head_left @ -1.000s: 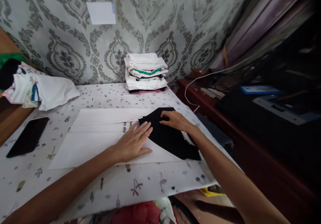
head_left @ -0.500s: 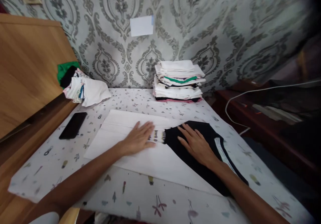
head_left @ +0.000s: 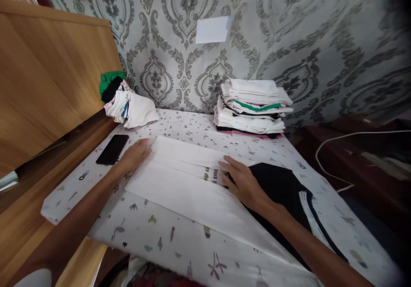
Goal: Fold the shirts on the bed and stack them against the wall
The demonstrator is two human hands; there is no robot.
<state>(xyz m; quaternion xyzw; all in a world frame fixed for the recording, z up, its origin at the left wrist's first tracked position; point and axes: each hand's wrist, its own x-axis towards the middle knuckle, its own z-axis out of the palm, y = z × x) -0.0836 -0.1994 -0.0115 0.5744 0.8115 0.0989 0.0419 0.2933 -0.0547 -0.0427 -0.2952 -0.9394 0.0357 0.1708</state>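
A white and black T-shirt [head_left: 180, 180] lies folded lengthwise on the table, its white hem end to the left and its black neck end [head_left: 279, 182] to the right. Lines of dark print show in the gap between its folded edges. My left hand [head_left: 135, 155] is beside the far corner of the hem, slightly blurred, fingers stretched forward; whether it touches the cloth is unclear. Over the print, where white meets black, my right hand [head_left: 244, 182] rests on the shirt with its fingers spread.
A stack of folded clothes [head_left: 252, 111] stands at the back right. A loose pile of clothes [head_left: 138, 109] lies at the back left against a wooden panel [head_left: 58, 73]. A black phone [head_left: 112, 149] lies left of my left hand. A white cable [head_left: 324, 145] hangs at the right.
My left hand has slid left from the print to the shirt's hem end. My right hand has moved from the black part toward the print. The view has shifted left.
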